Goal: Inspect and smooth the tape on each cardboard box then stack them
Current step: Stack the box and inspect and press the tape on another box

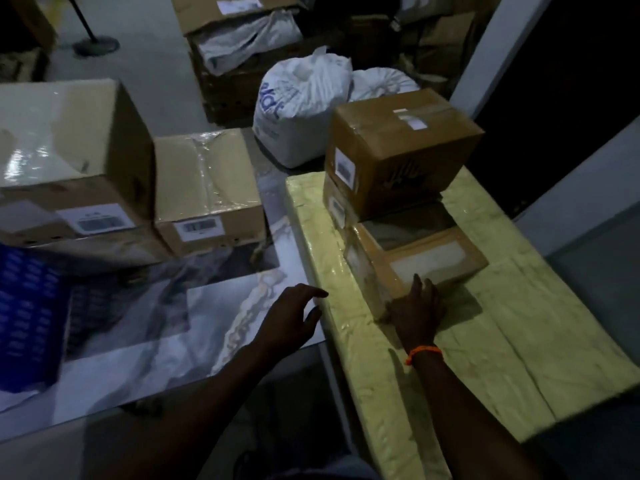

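Note:
A low flat cardboard box (pixel 429 252) with a pale label on top lies on a large yellow wrapped package (pixel 502 327). My right hand (pixel 417 308) rests flat against its near edge, fingers spread, an orange band on the wrist. Behind it a taller taped box (pixel 401 150) sits on another box (pixel 334 206) that is mostly hidden. My left hand (pixel 294 318) hovers open over the white surface by the yellow package's left edge, holding nothing. On the left stand a medium taped box (pixel 207 188) and a big box (pixel 65 150).
White tied sacks (pixel 301 105) sit behind the boxes, with an opened carton (pixel 239 39) of white wrapping further back. A blue printed sheet (pixel 27 313) lies at the left edge. A stand base (pixel 95 45) is on the floor at top left.

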### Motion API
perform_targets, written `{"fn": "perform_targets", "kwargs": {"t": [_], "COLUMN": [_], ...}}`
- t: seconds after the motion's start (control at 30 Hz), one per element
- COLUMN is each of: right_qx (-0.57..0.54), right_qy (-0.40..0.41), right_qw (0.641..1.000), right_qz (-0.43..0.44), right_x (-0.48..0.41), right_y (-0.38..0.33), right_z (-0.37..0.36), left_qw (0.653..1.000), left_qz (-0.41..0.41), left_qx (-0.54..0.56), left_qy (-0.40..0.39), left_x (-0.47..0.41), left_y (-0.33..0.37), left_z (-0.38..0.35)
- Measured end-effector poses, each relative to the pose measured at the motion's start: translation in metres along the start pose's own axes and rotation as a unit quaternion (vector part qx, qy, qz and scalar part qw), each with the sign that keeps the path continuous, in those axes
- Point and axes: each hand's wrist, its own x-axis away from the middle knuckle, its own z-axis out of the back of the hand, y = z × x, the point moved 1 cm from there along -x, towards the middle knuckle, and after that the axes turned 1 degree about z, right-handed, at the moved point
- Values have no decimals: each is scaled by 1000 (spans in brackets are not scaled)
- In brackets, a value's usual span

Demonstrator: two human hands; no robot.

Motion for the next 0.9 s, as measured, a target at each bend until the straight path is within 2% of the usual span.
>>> {"fn": "perform_targets", "kwargs": {"t": [0.17,0.3,0.43,0.57,0.63,0.7,0.77,0.83,0.9], "right_qx": [8,-49,-90,-136,-196,-288,-375,-424,-401], "right_qy": [8,39,63,47,54,58,38,12,-10], "right_qw": [999,998,994,988,976,949,909,879,888], "right_qz": [44,-4,-17,-56,-80,-117,-176,-218,-226], "right_x": [-19,-9,-2,-10,-17,-20,-23,-28,-32], "right_y": [38,87,158,185,187,185,180,180,186], "right_z": [-2,2,16,36,45,49,52,49,46], "left_qw": [999,997,994,993,988,975,955,938,928], "left_qz": [7,19,11,70,115,170,226,267,290], "left_qx": [-17,-14,-15,-12,-19,-19,46,127,150], "left_qy": [-32,-67,-103,-92,-98,-142,-186,-183,-179], "left_x": [-28,-44,-75,-117,-138,-153,-160,-163,-157], "left_y": [23,44,59,68,69,68,64,64,63], "left_z": [-54,-98,-133,-157,-166,-177,-186,-188,-186]}}
